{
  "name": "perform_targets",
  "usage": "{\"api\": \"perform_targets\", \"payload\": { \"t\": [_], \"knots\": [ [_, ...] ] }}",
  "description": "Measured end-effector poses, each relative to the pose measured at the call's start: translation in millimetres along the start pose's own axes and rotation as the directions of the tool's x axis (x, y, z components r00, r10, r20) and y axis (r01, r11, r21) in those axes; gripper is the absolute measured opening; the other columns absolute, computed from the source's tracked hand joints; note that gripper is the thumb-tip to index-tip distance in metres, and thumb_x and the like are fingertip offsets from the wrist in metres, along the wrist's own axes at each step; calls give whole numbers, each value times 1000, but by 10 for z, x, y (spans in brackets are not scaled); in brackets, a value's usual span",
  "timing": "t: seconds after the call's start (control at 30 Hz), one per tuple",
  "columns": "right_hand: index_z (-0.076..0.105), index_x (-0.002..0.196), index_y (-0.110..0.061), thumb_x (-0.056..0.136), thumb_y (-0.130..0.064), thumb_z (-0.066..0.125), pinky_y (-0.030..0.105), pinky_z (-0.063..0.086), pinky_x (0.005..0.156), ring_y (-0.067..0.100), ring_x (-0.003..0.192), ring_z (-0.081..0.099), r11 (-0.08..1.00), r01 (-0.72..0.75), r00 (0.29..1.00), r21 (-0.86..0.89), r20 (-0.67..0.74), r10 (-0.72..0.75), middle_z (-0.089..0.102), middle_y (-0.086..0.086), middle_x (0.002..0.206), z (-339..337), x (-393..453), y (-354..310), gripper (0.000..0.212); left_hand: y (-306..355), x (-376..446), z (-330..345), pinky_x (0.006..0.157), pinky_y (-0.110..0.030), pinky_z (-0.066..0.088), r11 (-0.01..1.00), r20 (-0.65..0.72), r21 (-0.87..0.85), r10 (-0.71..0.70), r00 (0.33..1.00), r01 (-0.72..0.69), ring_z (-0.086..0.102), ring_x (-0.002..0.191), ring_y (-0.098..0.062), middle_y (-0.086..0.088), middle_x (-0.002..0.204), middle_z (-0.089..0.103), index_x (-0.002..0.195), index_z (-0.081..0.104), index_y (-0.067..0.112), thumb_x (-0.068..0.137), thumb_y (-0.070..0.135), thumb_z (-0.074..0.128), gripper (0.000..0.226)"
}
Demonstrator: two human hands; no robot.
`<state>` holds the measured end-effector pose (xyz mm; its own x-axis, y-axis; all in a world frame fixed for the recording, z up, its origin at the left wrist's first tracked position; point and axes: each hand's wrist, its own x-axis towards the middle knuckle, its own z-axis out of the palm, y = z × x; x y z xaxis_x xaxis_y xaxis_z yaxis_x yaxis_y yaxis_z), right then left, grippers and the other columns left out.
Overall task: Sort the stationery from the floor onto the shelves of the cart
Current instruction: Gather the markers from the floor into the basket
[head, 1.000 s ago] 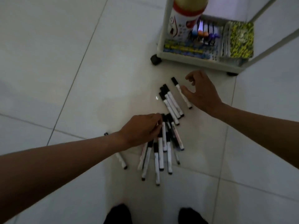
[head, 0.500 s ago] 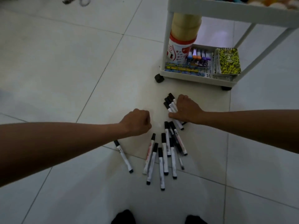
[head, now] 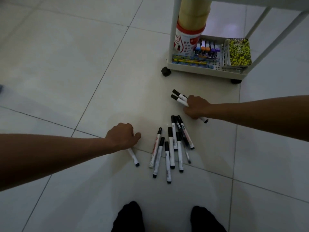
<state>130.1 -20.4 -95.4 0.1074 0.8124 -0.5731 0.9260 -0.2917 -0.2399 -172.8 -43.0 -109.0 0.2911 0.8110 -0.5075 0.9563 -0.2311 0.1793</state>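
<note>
Bare floor (head: 66, 72) left of marker pile (head: 172, 148)

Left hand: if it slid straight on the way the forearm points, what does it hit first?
The left hand points right along the floor, so it would likely meet the loose pile of markers first, starting with the red-printed marker. Depth is only roughly judged.

On the tiled floor (head: 66, 67), the right hand (head: 196, 107) grips a bunch of markers (head: 179, 98) near the cart (head: 205, 71). The left hand (head: 122, 138) closes over 1 marker (head: 133, 157), beside a loose pile of markers (head: 172, 148).
</note>
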Motion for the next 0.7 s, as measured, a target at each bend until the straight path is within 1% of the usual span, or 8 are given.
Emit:
{"api": "perform_targets", "payload": {
  "t": [0.1, 0.17, 0.3, 0.43, 0.5, 0.57, 0.63, 0.7],
  "knots": [
    [45, 135, -6, 96, -25, 53, 26, 45, 64, 22, 82, 59, 999, -34, 996, -42, 81, 38, 60, 13, 117, 68, -177, 125, 45, -54, -19, -34, 43, -23, 49, 987, 266, -80, -113, 957, 138, 64, 40, -15, -1, 45, 64, 61, 61, 10, 92, 55, 53, 56],
    [41, 141, -8, 97, -30, 52, 27, 45, 76, 24, 96, 57, 996, -34, 990, -85, 137, 45, 55, 13, 132, 184, -303, 207, 51, -30, -25, -54, 42, -22, 52, 986, 356, -81, -111, 928, 149, 67, 43, -13, 2, 47, 67, 65, 68, 7, 92, 53, 55, 55],
    [27, 154, -13, 102, -34, 41, 34, 51, 94, 26, 113, 59, 998, 33, 976, -46, 215, -22, 34, 7, 158, 407, -564, 258, 58, 149, -20, -118, 66, -30, 62, 1000, 229, 18, -8, 973, 4, 70, 52, -15, 1, 52, 68, 66, 68, 11, 82, 39, 63, 32],
    [6, 159, -23, 106, -33, 34, 29, 47, 96, 27, 120, 54, 992, 126, 968, -2, 218, -123, 8, 2, 166, 450, -678, 143, 61, 337, 6, -134, 73, -30, 55, 993, 141, 24, 109, 984, -114, 68, 88, -24, -6, 88, 73, 87, 73, 11, 77, 26, 71, 18],
    [25, 155, -14, 103, -32, 40, 29, 50, 87, 26, 104, 59, 998, 55, 972, 10, 229, -56, 35, 11, 156, 455, -661, 59, 56, 401, 6, -117, 73, -28, 49, 983, 149, 9, 180, 972, -184, 64, 98, -23, -4, 103, 70, 97, 70, 13, 77, 19, 72, 21],
    [47, 133, -8, 100, -29, 48, 27, 49, 67, 21, 80, 58, 1000, -11, 975, 25, 221, 6, 59, 10, 124, 454, -656, 1, 40, 452, 17, -103, 73, -27, 46, 974, 161, 12, 220, 962, -225, 62, 104, -23, -4, 111, 66, 103, 65, 14, 78, 16, 71, 25],
    [49, 113, -7, 97, -28, 53, 25, 42, 54, 15, 67, 53, 999, -42, 978, 34, 207, 34, 59, 5, 94, 463, -635, -14, 27, 483, 33, -79, 73, -26, 43, 976, 154, -27, 216, 964, -215, 61, 104, -23, -4, 111, 65, 106, 63, 14, 81, 19, 70, 26],
    [47, 105, -9, 95, -28, 57, 24, 41, 51, 13, 63, 52, 996, -61, 981, 60, 185, 49, 56, 4, 88, 447, -618, -7, 24, 497, 40, -38, 73, -27, 44, 981, 153, -112, 172, 973, -156, 59, 101, -23, -6, 113, 64, 109, 59, 13, 84, 28, 69, 31]
  ]
}}
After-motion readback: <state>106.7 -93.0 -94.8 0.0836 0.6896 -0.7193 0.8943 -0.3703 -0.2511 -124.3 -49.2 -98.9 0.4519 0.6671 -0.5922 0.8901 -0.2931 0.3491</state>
